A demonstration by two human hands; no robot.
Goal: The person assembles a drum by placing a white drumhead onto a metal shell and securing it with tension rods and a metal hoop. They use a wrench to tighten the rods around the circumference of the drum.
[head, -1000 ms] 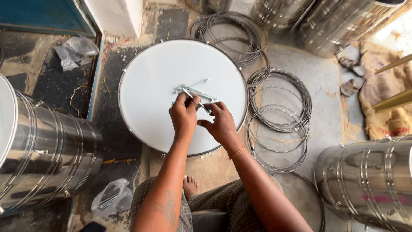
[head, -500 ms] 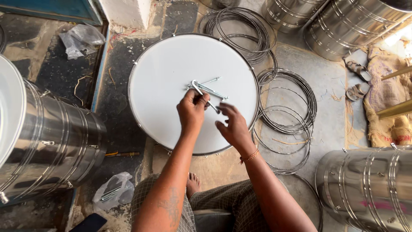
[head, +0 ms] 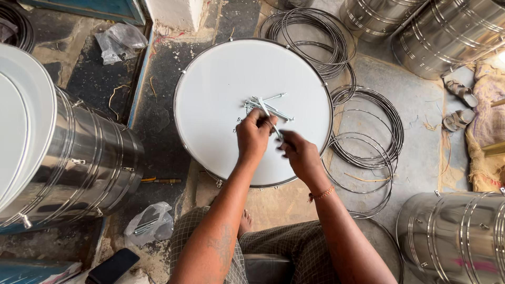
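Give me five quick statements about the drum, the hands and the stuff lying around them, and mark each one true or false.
1. Both hands meet over the white drum head. True: the left hand and right hand are both above it.
2. The left hand holds a thin metal rod. True.
3. The small pile of metal rods lies on the floor beside the drum. False: it lies on the drum head.
4. The wire hoops are stacked on top of the drum. False: they lie on the floor next to it.
5. A pair of sandals sits on the drum head. False: they are on the floor, off to one side.
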